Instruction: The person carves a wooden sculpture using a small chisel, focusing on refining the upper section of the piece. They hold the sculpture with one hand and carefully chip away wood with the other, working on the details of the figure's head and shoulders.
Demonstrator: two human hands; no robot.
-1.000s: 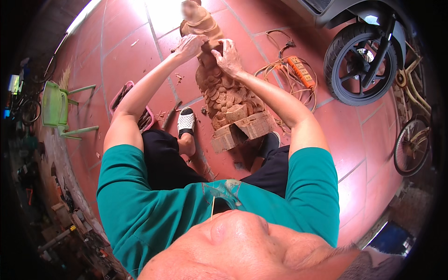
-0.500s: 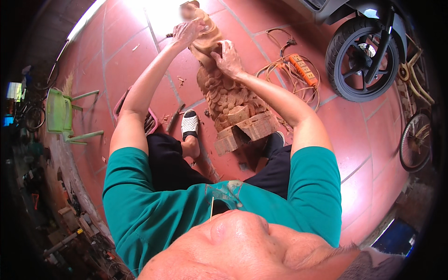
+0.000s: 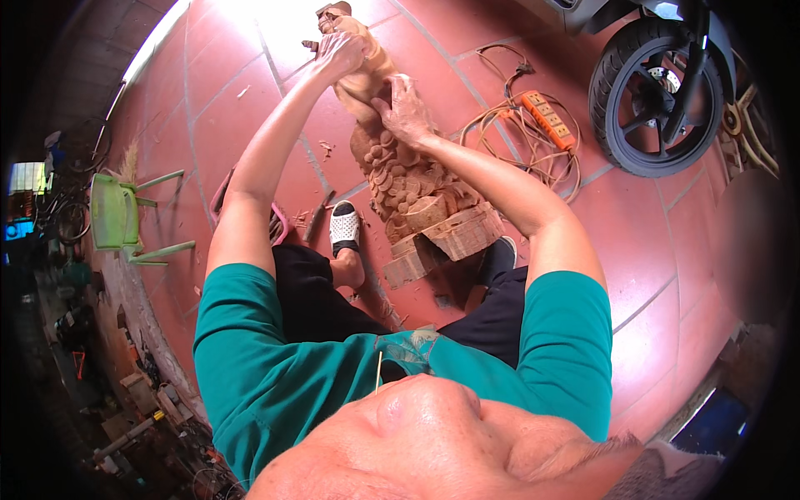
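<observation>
Both hands were set on the wooden carving (image 3: 408, 179), which lay on the red tile floor (image 3: 250, 100).
Left hand (image 3: 340, 52) fingers were curled over its top end; right hand (image 3: 402, 108) fingers were pressed flat, holding nothing. Steadying or repositioning was judged in hand; firm two-handed grip called for next. Open floor to the left; extension cord (image 3: 533, 125) and motorbike wheel (image 3: 654, 92) crowded the right.

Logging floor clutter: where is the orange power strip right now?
In the head view, the orange power strip lies upper right on the red tile floor, among coiled cable, between the wood carving and the scooter wheel.
</observation>
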